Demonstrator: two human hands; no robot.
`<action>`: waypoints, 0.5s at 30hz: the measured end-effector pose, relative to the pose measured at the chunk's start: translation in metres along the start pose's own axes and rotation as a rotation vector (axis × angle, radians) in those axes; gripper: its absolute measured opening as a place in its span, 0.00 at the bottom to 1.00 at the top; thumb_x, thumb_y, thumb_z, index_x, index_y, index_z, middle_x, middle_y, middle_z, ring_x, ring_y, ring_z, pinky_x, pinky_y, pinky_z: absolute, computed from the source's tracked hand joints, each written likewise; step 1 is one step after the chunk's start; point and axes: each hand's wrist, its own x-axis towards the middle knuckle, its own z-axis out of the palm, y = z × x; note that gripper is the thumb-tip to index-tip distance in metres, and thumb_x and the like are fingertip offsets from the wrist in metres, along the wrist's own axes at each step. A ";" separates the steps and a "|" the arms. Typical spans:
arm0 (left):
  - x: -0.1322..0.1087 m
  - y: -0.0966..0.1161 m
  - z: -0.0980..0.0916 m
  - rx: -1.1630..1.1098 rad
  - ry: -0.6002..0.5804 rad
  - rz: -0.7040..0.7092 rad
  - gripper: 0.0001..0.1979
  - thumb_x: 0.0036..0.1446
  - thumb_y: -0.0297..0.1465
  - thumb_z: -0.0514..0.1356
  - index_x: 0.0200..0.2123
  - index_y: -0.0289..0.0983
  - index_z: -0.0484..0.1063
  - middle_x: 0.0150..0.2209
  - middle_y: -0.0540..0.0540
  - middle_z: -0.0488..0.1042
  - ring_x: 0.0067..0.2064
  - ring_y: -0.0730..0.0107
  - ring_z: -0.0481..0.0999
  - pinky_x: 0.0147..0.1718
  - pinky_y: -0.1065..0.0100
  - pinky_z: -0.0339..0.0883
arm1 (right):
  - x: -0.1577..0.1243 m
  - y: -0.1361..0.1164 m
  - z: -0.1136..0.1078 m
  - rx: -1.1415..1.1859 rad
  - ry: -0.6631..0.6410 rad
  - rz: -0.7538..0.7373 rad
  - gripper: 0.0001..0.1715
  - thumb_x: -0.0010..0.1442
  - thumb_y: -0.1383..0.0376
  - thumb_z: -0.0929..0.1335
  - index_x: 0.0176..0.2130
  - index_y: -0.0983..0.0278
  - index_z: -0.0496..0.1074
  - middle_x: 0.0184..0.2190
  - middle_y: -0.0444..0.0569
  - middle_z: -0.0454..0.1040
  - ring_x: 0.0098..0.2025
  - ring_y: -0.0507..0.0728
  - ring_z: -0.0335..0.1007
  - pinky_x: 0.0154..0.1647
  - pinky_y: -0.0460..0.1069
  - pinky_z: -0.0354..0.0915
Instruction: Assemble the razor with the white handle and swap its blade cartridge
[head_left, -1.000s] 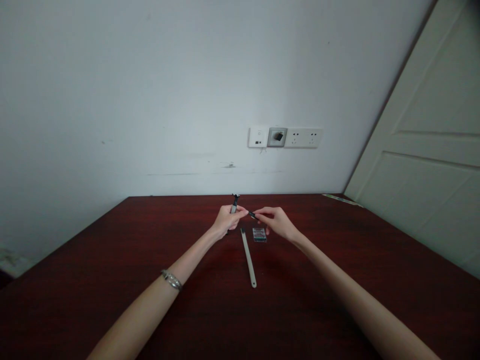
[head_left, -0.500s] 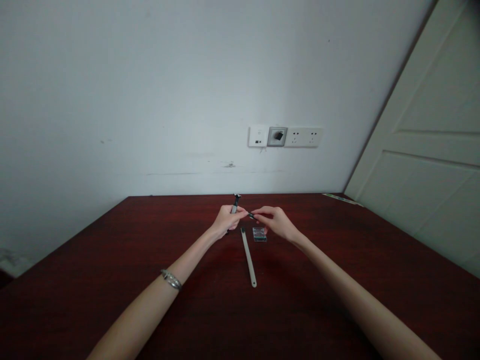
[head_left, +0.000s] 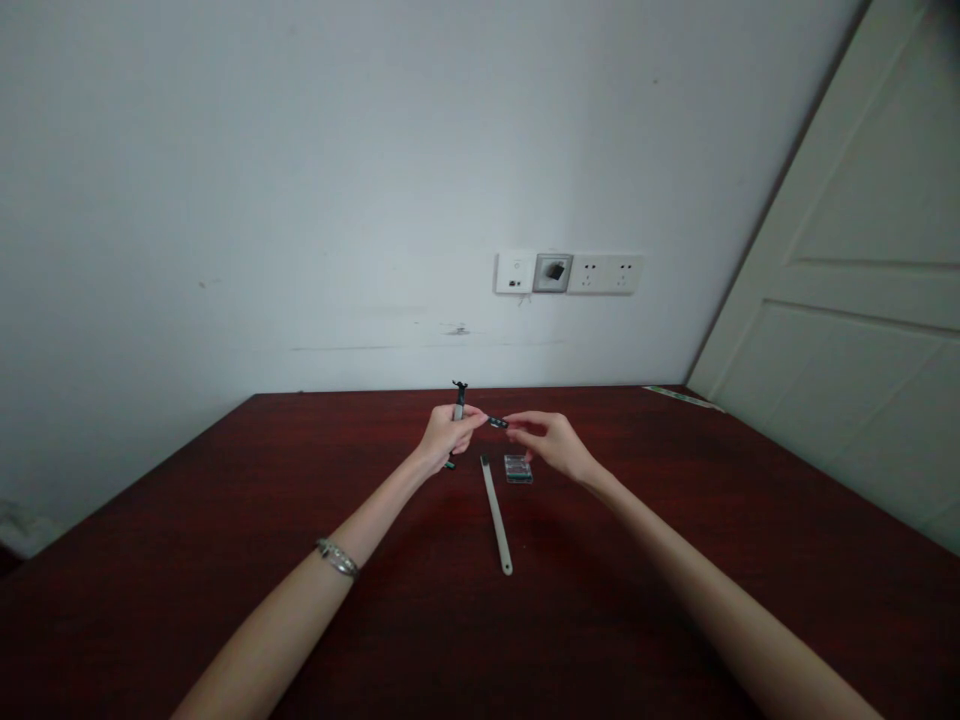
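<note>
My left hand (head_left: 447, 434) is closed round a razor handle (head_left: 458, 410), black and silver, held upright with its forked black top above the fist. A small dark razor cartridge (head_left: 497, 422) spans the gap between my two hands. Its left end is in my left thumb and forefinger, and the fingertips of my right hand (head_left: 553, 443) pinch its right end. Beneath the right hand, a clear plastic blade case (head_left: 518, 469) lies on the table. Left of the case is a pale toothbrush (head_left: 496, 518) with a dark head, its handle pointing towards me.
The dark red wooden table (head_left: 375, 620) runs back to a white wall (head_left: 337, 200) with a row of sockets (head_left: 566, 273). A pale panelled door (head_left: 862, 300) borders the right side. Near the back right edge lies a flat printed strip (head_left: 684, 398).
My left hand has shifted slightly left with the razor handle, which now stands more upright. More of the cartridge shows between my fingers. My right hand has hardly moved.
</note>
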 end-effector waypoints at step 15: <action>0.000 0.000 0.000 -0.019 -0.015 0.009 0.15 0.42 0.36 0.68 0.28 0.33 0.69 0.10 0.60 0.54 0.12 0.85 0.50 0.11 0.77 0.41 | 0.000 -0.005 0.007 0.028 0.103 -0.075 0.18 0.52 0.57 0.69 0.37 0.68 0.75 0.29 0.49 0.74 0.17 0.49 0.69 0.17 0.44 0.64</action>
